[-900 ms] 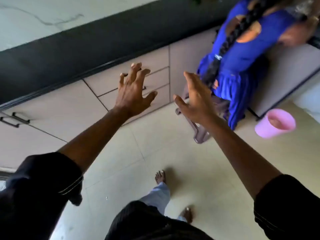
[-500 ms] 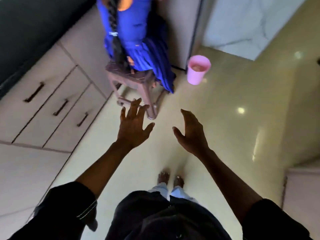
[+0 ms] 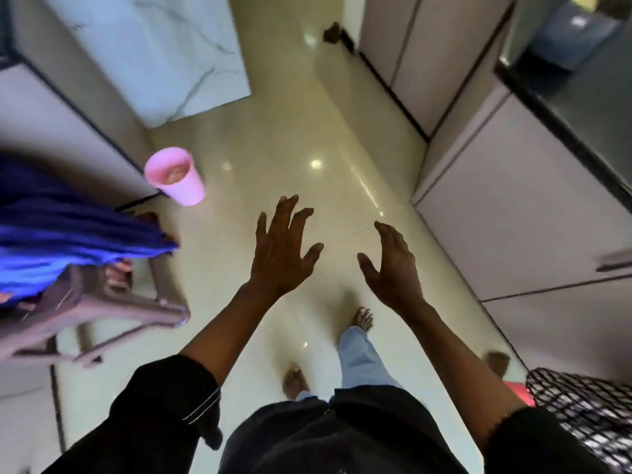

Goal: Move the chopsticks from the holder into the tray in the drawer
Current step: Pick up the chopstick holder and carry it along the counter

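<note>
Swung rightward since before, view now shows pink cup [image 3: 176,176] at far left of floor [image 3: 273,138]; left hand [image 3: 282,249] and right hand [image 3: 393,265] hover empty, fingers spread apart.

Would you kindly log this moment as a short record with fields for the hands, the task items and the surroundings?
left hand: open, fingers spread, empty
right hand: open, empty
chopsticks, holder, drawer tray: none in view
floor: glossy cream tiles
pink cup: on the floor, left of the hands
brown stool: at left, a person in blue on it
cabinets: along the right, shut
</note>
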